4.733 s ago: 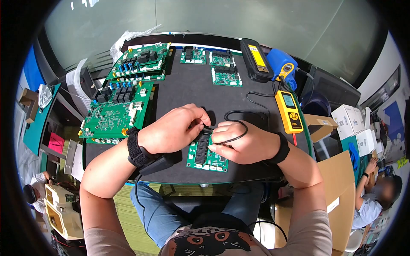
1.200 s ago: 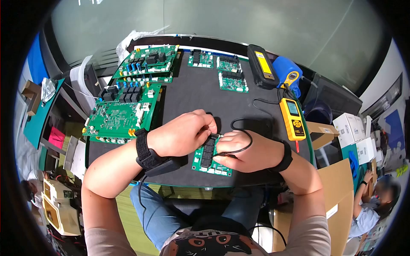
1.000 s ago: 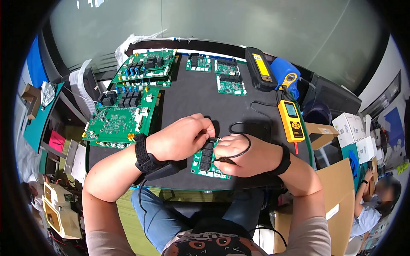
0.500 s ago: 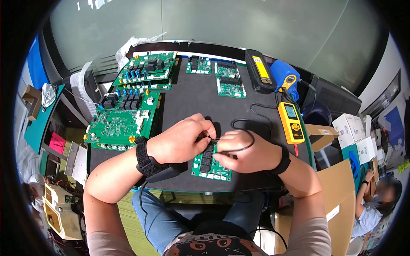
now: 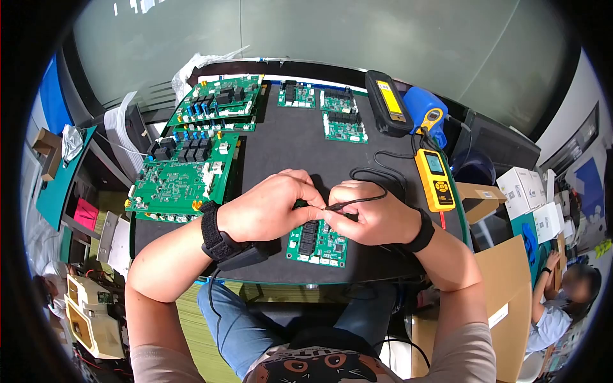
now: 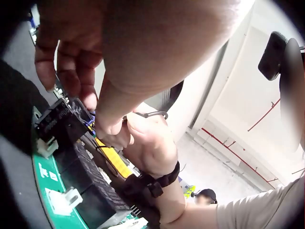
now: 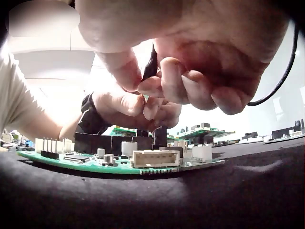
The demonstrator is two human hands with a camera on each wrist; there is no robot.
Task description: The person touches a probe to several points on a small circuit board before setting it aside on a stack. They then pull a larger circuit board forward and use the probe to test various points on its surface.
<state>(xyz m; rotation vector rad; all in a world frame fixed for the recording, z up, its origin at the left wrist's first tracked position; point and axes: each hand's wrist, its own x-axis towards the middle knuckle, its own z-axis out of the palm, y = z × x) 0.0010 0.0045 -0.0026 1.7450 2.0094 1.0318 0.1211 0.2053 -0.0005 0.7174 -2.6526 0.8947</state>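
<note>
The small green circuit board (image 5: pixel 332 247), with a row of black relays (image 5: pixel 308 240), lies flat on the black mat below both hands. My right hand (image 5: pixel 377 214) pinches the black cable end (image 7: pixel 151 67) between thumb and fingers, above the board. My left hand (image 5: pixel 268 205) meets it from the other side, thumb and fingertips pinching the cable's tip. In the right wrist view the two hands' fingertips are close together over the board's white connector (image 7: pixel 156 158). The left wrist view shows the relays (image 6: pixel 83 176) near my left hand (image 6: pixel 71 57).
Large green boards (image 5: pixel 172 182) are stacked at the left. Three small boards stand at the back, one of them nearest (image 5: pixel 345 127). At the right are a yellow meter (image 5: pixel 434 179), a black-and-yellow case (image 5: pixel 388 105) and a blue device (image 5: pixel 424 112). A person sits far right.
My right hand has moved up and away from the board's side, bringing the cable end to my left fingertips. My left fingers have left the far end of the relay row.
</note>
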